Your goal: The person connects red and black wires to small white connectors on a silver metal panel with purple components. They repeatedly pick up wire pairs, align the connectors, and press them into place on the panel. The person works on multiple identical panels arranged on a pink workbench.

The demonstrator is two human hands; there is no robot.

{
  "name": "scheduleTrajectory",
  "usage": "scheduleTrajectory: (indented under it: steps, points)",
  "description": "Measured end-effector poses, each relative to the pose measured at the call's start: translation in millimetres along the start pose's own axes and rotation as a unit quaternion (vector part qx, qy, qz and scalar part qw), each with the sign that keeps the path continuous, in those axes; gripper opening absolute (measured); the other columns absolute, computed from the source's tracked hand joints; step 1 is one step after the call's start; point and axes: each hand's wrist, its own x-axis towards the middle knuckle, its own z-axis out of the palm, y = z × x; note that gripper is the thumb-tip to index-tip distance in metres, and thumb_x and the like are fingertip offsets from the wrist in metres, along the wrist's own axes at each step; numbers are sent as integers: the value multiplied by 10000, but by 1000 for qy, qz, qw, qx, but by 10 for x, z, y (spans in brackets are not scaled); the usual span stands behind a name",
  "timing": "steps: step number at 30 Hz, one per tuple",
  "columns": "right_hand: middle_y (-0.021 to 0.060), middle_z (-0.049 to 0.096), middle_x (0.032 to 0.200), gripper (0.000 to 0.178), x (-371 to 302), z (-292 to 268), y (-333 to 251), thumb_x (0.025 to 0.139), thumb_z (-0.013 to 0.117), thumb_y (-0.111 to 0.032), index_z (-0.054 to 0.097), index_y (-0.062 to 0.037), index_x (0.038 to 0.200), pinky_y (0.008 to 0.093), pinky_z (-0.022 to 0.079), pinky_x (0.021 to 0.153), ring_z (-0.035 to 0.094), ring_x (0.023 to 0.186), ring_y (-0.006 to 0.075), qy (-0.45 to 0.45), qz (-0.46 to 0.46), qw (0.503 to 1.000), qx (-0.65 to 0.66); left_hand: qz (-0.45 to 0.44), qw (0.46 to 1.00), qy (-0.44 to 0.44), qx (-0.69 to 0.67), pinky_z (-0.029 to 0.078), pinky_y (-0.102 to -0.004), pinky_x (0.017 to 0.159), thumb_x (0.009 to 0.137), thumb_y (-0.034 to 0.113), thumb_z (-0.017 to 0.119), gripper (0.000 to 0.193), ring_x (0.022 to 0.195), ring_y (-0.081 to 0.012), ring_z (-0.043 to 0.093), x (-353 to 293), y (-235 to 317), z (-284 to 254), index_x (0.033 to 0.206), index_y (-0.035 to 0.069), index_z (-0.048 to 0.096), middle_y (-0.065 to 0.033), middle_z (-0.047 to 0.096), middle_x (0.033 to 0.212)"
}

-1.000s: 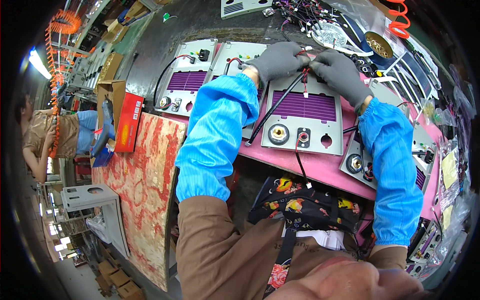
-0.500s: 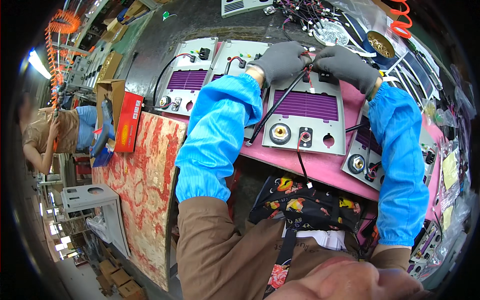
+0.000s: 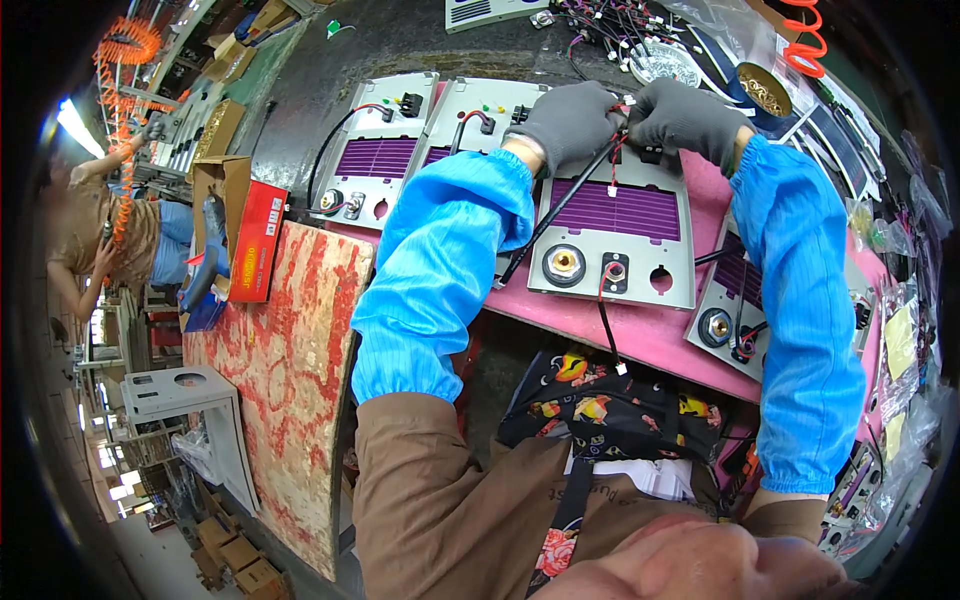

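In grey gloves, my two hands meet at the far edge of a light grey metal panel (image 3: 682, 275) with a purple slotted grille (image 3: 625, 212). My left hand (image 3: 572, 125) pinches the upper end of a black cable (image 3: 560, 206), which slants down to the left across the panel. My right hand (image 3: 688, 122) is closed beside it, fingertips on thin red and black wires (image 3: 621, 112). A small white connector (image 3: 613, 191) dangles below on a red wire. The panel's near side carries a brass-centred round fitting (image 3: 564, 264) and a socket (image 3: 615, 272) with a hanging lead. Gloves hide the exact grip.
Similar panels stand left (image 3: 352, 185) and right (image 3: 708, 300) on the pink mat (image 3: 560, 312). Behind are a wire bundle (image 3: 600, 25), a dish of small metal parts (image 3: 665, 65) and a bowl of rings (image 3: 763, 90). Left are a carton (image 3: 262, 240) and another person (image 3: 135, 240).
The dangling connector has swung slightly left and down. My right wrist has shifted a little left, and the panel has moved slightly. The other person has raised an arm.
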Motion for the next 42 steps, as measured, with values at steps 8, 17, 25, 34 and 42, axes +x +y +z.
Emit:
scheduleTrajectory:
  steps: [8,17,25,34,42]
  points:
    - [105,635,682,205,-64,-79,-262,664,700,-86,678,23,837,306,506,543,631,607,173,1,-6,994,-106,-20,996,5,-87,473,-447,827,901,330,535,351,934,-402,613,42,-7,-60,1029,28,663,-221,650,943]
    - [31,633,772,124,-178,93,-159,783,630,0,685,-32,889,253,494,578,593,655,96,12,-114,988,99,-58,977,34,-204,489,-441,762,897,331,510,341,870,-378,631,-4,-219,-85,947,34,670,-224,656,925]
    - [111,675,938,245,-19,-5,246,763,685,-201,706,-97,984,381,494,803,637,880,256,47,-326,943,-38,-63,906,17,-418,478,-308,689,924,232,490,321,782,-148,604,200,-25,10,1035,-18,659,-85,689,922]
    - [98,708,883,250,190,94,220,667,736,-191,759,-189,916,450,490,703,654,804,311,28,-215,967,-131,-114,898,3,-425,262,-200,470,969,242,514,203,546,-10,364,31,267,-163,956,70,622,63,512,697]
    - [106,703,861,244,265,149,123,687,739,-252,761,-179,919,482,492,681,658,801,324,46,-208,956,-201,-140,896,7,-421,242,-199,434,970,253,499,205,494,-11,355,49,17,-88,965,73,598,65,476,641]
